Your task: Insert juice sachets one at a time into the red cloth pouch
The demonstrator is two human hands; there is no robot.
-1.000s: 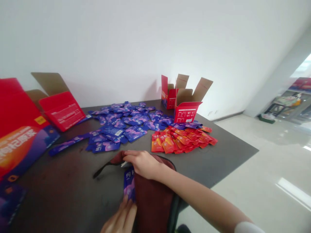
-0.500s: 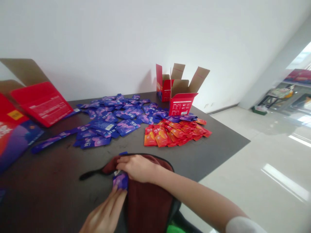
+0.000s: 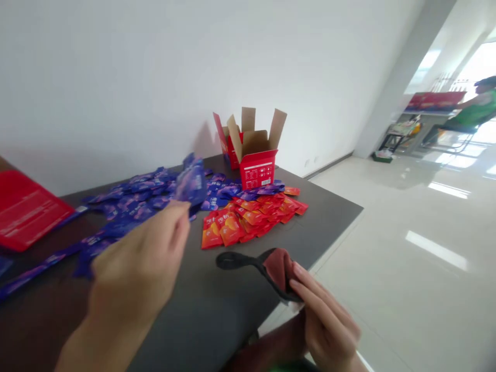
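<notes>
My left hand is raised over the table, blurred, with its fingers closed on purple packets; how many I cannot tell. Behind them lies a heap of similar purple packets. At the lower right, my right hand pinches the edge of a dark red cloth with black trim and a black loop. The cloth hangs down by the table's near edge, and its lower part is blurred. Orange packets lie in an overlapping pile beyond the hands.
Two open red cartons stand near the wall behind the packets. Another red carton with its flap raised is at the left. The dark table ends at the right above a shiny floor. Far right, a person in green sits.
My left hand has lifted purple packets away from the cloth, up and forward. My right hand has drawn the cloth right, towards the table edge. The view has turned right.
</notes>
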